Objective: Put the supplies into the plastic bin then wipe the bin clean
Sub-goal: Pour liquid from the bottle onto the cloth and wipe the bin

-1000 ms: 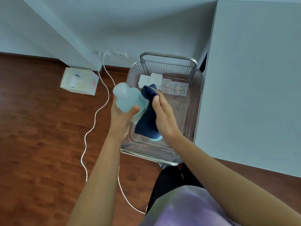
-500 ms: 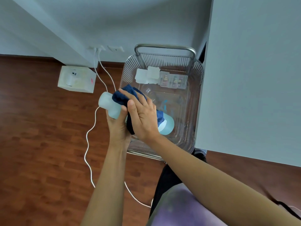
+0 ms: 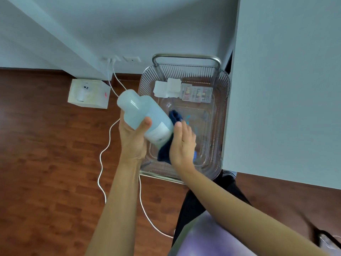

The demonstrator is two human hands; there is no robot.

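A clear ribbed plastic bin (image 3: 224, 115) sits on a metal cart with a chrome handle (image 3: 186, 57). At its far end lie white gauze pads (image 3: 166, 87) and a clear pill organiser (image 3: 196, 93). My left hand (image 3: 132, 139) grips a pale blue bottle (image 3: 142, 115), tilted above the bin's left rim with its cap end up and to the left. My right hand (image 3: 182, 145) presses a dark blue cloth (image 3: 166, 150) against the bottle's base. Something small and blue lies on the bin's floor, partly hidden behind my right hand.
A grey cabinet (image 3: 286, 89) stands tight against the cart's right side. On the wooden floor at the left is a white box (image 3: 88, 94). A white cable (image 3: 103, 156) runs from the wall socket (image 3: 131, 59) across the floor beside the cart.
The bottle has turned in my left hand, cap end now up and left. My right hand slid the cloth from the bottle's middle down to its base.
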